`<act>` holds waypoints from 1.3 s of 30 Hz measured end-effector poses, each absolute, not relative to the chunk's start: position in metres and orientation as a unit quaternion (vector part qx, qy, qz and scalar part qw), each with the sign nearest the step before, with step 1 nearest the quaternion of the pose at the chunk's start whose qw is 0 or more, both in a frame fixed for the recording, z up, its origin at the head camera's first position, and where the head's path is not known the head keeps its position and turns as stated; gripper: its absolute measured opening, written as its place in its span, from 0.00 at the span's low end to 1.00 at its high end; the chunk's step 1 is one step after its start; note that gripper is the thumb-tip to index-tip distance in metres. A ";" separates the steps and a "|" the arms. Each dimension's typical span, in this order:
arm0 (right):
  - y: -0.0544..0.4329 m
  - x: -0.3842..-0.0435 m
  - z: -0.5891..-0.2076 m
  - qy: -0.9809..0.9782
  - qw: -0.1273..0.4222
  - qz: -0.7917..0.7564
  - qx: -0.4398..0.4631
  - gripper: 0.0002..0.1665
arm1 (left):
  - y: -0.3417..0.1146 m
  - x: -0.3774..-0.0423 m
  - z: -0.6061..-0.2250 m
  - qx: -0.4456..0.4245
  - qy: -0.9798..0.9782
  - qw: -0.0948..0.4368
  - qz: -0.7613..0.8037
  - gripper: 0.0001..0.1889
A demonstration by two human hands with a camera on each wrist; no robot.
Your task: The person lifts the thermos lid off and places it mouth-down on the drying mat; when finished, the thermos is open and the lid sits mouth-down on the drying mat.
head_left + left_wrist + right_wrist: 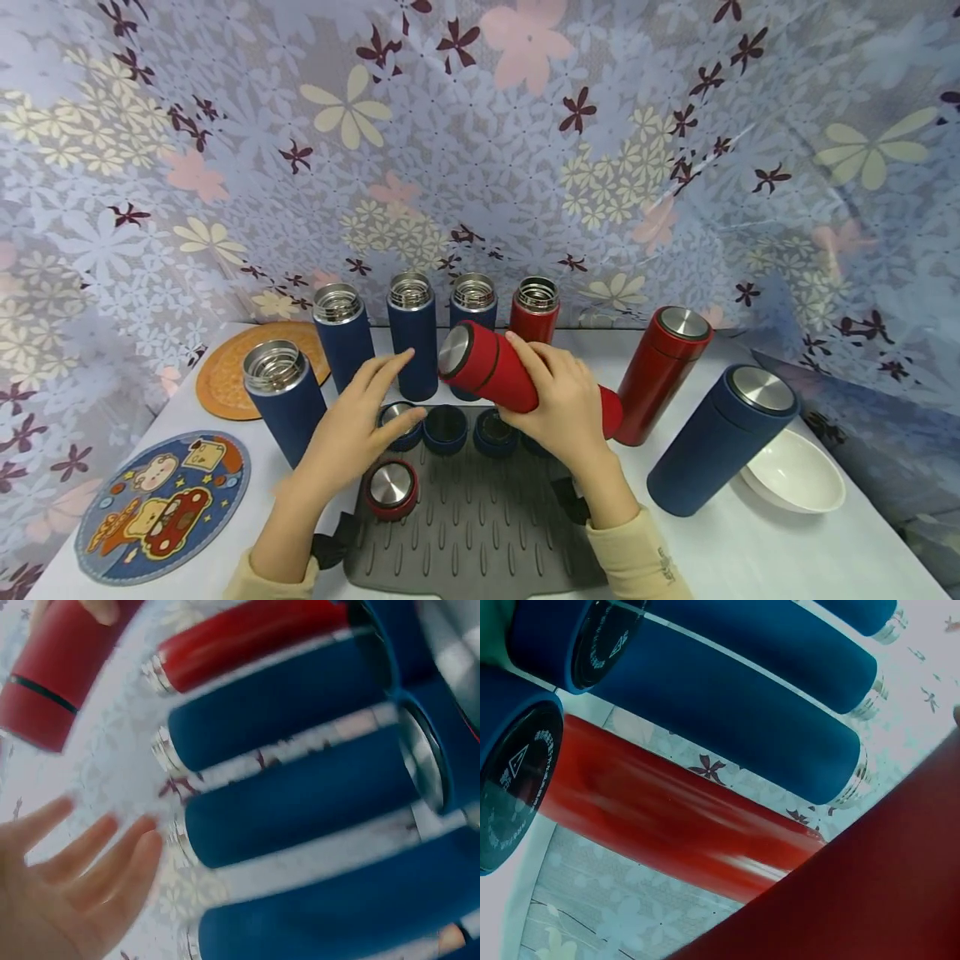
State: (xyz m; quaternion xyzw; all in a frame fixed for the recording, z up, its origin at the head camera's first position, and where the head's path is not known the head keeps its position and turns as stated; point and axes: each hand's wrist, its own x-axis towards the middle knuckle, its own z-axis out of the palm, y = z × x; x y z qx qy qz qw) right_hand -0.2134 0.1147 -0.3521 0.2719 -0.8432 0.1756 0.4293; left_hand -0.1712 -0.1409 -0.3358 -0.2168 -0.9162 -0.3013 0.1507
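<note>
My right hand [561, 400] grips a red thermos flask [506, 371] round its body, tilted with the steel-topped lid toward the left. The lid is on the flask. My left hand [348, 429] hovers to the left of that lid, fingers spread and holding nothing; in the left wrist view its fingers [97, 859] are apart from the flask [56, 682]. Beneath the hands, a dark grey mat [480, 525] carries a red lid [392, 487] and, along its far edge, several blue lids [445, 427], one partly hidden by the right hand.
Lidless blue flasks [285, 400] stand at left and back, beside a lidless red flask [536, 310]. At right stand a lidded red flask [660, 375], a lidded blue flask [720, 442] and a white bowl [798, 475]. Two round mats, orange [225, 375] and blue cartoon [97, 517], lie left.
</note>
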 end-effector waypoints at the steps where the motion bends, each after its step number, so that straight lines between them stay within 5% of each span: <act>1: 0.114 -0.212 -0.352 -0.848 0.422 0.157 0.280 0.51 | -0.137 -0.172 -0.335 -0.223 -0.907 0.168 -0.316 0.35; 10: 0.105 -0.206 -0.355 -0.853 0.395 0.064 0.333 0.52 | -0.103 -0.187 -0.345 -0.265 -0.847 0.251 -0.386 0.31; 17: 0.095 -0.204 -0.359 -0.855 0.387 0.055 0.340 0.53 | -0.094 -0.194 -0.361 -0.217 -0.817 0.350 -0.404 0.14; 23: 0.086 -0.204 -0.364 -0.851 0.394 0.061 0.341 0.53 | -0.091 -0.198 -0.369 -0.182 -0.790 0.418 -0.410 0.12; 30: 0.080 -0.207 -0.370 -0.845 0.409 0.067 0.339 0.52 | -0.089 -0.193 -0.364 -0.113 -0.813 0.388 -0.420 0.12; 39: 0.084 -0.215 -0.375 -0.812 0.466 0.009 0.352 0.52 | -0.092 -0.190 -0.356 -0.043 -0.854 0.240 -0.459 0.16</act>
